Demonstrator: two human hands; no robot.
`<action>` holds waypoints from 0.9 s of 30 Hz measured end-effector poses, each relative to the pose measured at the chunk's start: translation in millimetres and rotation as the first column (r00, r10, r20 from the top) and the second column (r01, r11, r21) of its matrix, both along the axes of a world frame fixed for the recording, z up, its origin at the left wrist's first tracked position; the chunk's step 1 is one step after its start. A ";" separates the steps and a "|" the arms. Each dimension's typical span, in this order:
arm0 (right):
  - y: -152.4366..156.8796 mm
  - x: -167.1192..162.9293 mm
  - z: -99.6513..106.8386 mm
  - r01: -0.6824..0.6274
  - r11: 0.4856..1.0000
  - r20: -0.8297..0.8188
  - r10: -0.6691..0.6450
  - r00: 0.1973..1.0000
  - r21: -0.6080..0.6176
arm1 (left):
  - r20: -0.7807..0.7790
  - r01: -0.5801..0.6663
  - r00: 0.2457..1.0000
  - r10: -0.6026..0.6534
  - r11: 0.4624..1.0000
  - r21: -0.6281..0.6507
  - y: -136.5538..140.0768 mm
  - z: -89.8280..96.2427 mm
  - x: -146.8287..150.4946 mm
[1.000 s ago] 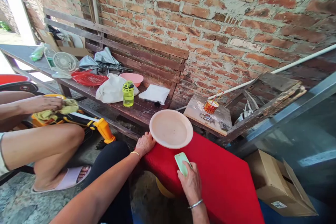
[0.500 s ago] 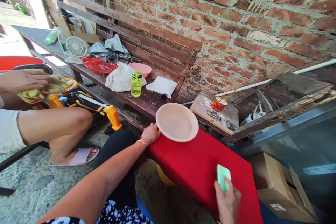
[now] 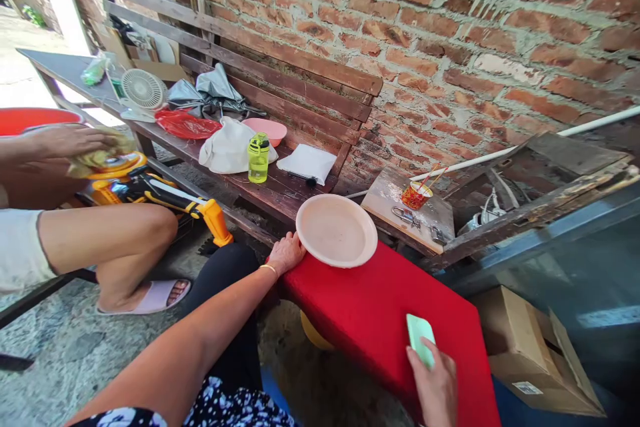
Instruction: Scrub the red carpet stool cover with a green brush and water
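A red cloth covers a long narrow surface in front of me. My left hand, with a gold bracelet at its wrist, lies on the cloth's far left corner, fingers laid over it. Right beside those fingertips stands a pale pink basin; I cannot tell whether they touch it. Near the right end of the cloth, my right hand is closed around a mint-green rounded block, possibly a brush, whose underside is hidden. The block is held against or just above the cloth.
A wooden bench bears a green bottle, a white bag and a fan. At left, another person's hand holds a cloth over a yellow-black toy. A cardboard box sits at right.
My right hand has shifted slightly left with the mint-green block, which is now tilted a little differently. My left hand stays put. The other person's hand has moved a little to the right.
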State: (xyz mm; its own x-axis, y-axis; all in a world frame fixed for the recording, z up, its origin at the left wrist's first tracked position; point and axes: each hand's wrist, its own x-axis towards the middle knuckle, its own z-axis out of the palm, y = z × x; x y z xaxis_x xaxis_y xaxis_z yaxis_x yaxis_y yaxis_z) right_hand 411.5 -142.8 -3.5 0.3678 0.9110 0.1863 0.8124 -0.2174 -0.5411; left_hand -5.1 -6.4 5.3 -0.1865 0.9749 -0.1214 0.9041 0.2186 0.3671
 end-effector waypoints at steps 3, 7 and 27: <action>-14.7 57.1 3.4 0.267 0.958 0.057 -0.262 0.963 -0.108 | 0.012 -0.008 1.000 0.008 1.000 -0.007 -1.2 2.1 0.8; -16.2 39.3 2.8 0.256 0.963 0.026 -0.255 0.967 -0.082 | 0.007 -0.025 1.000 0.026 0.999 -0.026 -1.5 3.2 1.5; -37.7 67.5 6.0 0.265 0.961 -0.010 -0.267 0.964 -0.078 | 0.011 -0.002 1.000 0.002 0.999 -0.038 -1.5 5.4 0.6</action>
